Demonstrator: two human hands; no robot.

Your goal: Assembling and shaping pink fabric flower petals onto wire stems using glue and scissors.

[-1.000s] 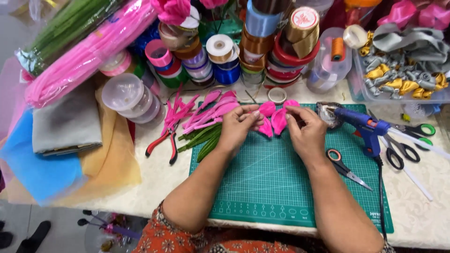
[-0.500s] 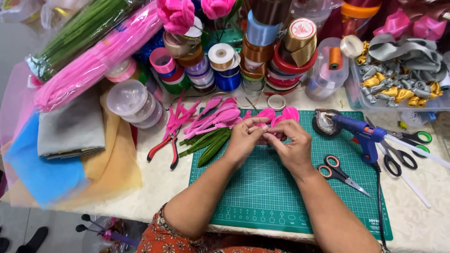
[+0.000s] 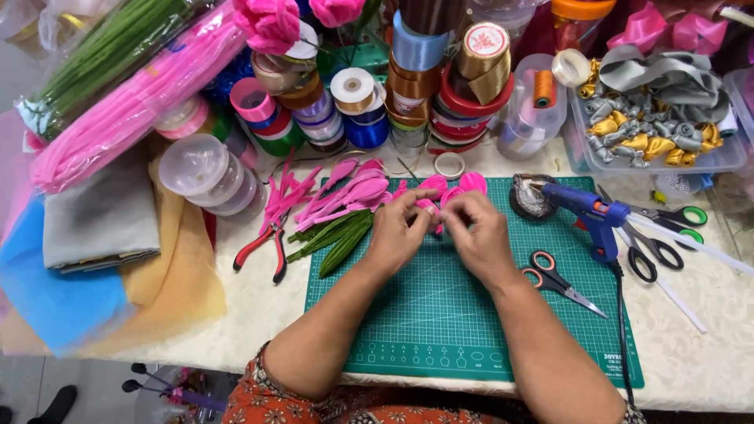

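Note:
My left hand [image 3: 397, 232] and my right hand [image 3: 479, 232] meet over the far part of a green cutting mat [image 3: 440, 314]. Their fingertips pinch small pink ribbon petals [image 3: 433, 206] between them. More pink petals [image 3: 463, 184] lie just beyond the fingers on the mat. A bunch of pink petal stems with green wire stalks [image 3: 338, 208] lies to the left of my left hand.
A blue glue gun [image 3: 585, 210] rests right of my hands, with orange-handled scissors [image 3: 554, 276] and green-handled scissors [image 3: 667, 216] nearby. Red-handled pliers [image 3: 263, 247] lie left of the mat. Ribbon spools [image 3: 424, 86] crowd the back. A clear tub of bows [image 3: 652, 126] stands back right. Folded cloth [image 3: 94, 228] lies at left.
My hands have drawn closer together and a little nearer to me, closing on the pink petals. The view has shifted slightly; the tools have not moved.

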